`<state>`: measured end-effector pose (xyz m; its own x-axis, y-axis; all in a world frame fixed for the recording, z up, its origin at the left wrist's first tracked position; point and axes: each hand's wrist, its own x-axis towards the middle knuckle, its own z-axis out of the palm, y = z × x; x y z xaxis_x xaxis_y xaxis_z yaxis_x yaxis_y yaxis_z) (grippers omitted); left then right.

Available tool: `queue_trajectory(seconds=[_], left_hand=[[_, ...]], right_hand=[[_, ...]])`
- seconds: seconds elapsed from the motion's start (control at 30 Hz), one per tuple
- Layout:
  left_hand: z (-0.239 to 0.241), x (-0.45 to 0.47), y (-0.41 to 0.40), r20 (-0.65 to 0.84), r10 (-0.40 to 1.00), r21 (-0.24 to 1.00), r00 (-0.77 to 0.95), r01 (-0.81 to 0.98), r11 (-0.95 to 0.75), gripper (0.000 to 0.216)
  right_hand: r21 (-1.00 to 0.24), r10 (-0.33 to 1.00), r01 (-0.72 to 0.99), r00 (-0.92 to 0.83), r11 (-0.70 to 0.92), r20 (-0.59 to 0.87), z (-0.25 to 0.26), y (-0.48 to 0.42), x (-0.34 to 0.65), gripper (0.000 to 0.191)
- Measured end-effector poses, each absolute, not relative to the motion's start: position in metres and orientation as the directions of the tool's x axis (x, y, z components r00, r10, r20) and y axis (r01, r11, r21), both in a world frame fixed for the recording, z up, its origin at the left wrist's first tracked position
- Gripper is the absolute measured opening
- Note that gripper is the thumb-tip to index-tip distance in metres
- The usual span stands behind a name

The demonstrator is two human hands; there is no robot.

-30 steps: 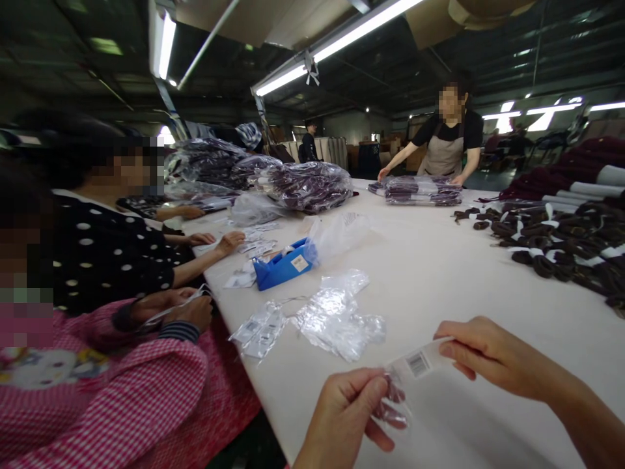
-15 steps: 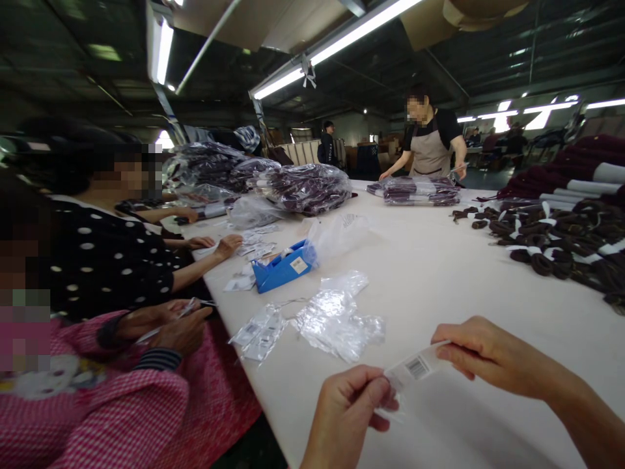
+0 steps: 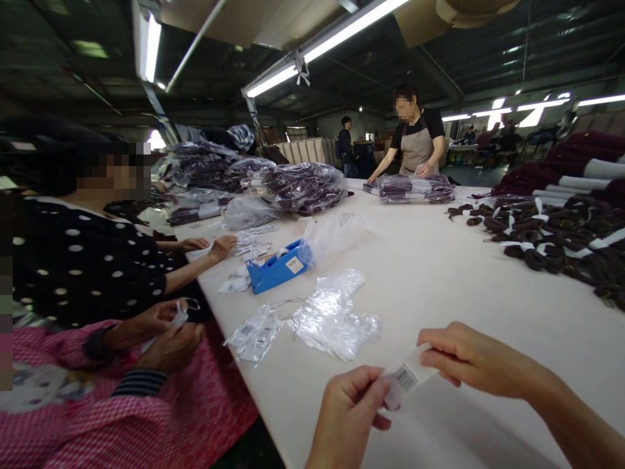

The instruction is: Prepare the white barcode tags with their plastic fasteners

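Note:
Both my hands pinch one small clear packet with a white barcode label (image 3: 404, 376) just above the white table (image 3: 439, 273). My left hand (image 3: 349, 410) grips its lower left end between thumb and fingers. My right hand (image 3: 463, 358) holds its upper right end. A heap of empty clear plastic bags (image 3: 332, 316) lies on the table beyond my hands. Several labelled packets (image 3: 254, 329) lie to the left of that heap.
A blue tape dispenser (image 3: 276, 268) sits mid-table. Two seated people work at the left edge; one in pink (image 3: 146, 384) handles a small piece. Bagged dark garments (image 3: 303, 185) pile at the far end, where a standing person (image 3: 415, 140) handles a stack. Dark coiled bands (image 3: 551, 234) cover the right side.
My hands have drawn a little closer together and the packet now sits tighter between them. The standing person at the far end has shifted left. The view has drifted slightly.

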<state>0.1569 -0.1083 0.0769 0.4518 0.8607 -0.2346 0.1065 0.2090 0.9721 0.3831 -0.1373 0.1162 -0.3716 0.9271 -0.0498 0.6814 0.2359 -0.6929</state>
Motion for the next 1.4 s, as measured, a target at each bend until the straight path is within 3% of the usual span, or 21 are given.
queue_trajectory(seconds=[0.27,0.4,0.67,0.8,1.03,1.17,1.4], left_hand=[[0.075,0.155,-0.109,-0.185,0.831,0.983,0.525,0.092,0.16,0.021],[0.072,0.156,-0.11,-0.204,0.84,0.978,0.504,0.133,0.158,0.02],[0.061,0.16,-0.111,-0.229,0.843,0.97,0.487,0.044,0.239,0.023],[0.061,0.159,-0.109,-0.246,0.845,0.968,0.474,0.08,0.237,0.023],[0.065,0.157,-0.107,-0.224,0.846,0.97,0.485,0.029,0.24,0.024],[0.067,0.157,-0.113,-0.127,0.9,0.991,0.417,0.012,0.134,0.021],[0.064,0.154,-0.117,0.081,0.947,0.981,0.31,0.146,-0.132,0.02]], right_hand=[[-0.591,0.968,0.77,-0.238,0.241,0.086,0.116,-0.136,0.376,0.017],[-0.512,0.959,0.812,-0.258,0.281,0.116,0.113,-0.137,0.373,0.015],[-0.408,0.938,0.844,-0.324,0.347,0.127,0.1,-0.138,0.36,0.023],[-0.405,0.92,0.826,-0.362,0.392,0.152,0.099,-0.137,0.36,0.022],[-0.563,0.922,0.734,-0.347,0.379,0.17,0.119,-0.142,0.366,0.022],[-0.572,0.886,0.684,-0.413,0.453,0.209,0.122,-0.145,0.369,0.022],[-0.437,0.851,0.731,-0.451,0.525,0.269,0.119,-0.147,0.37,0.025]])
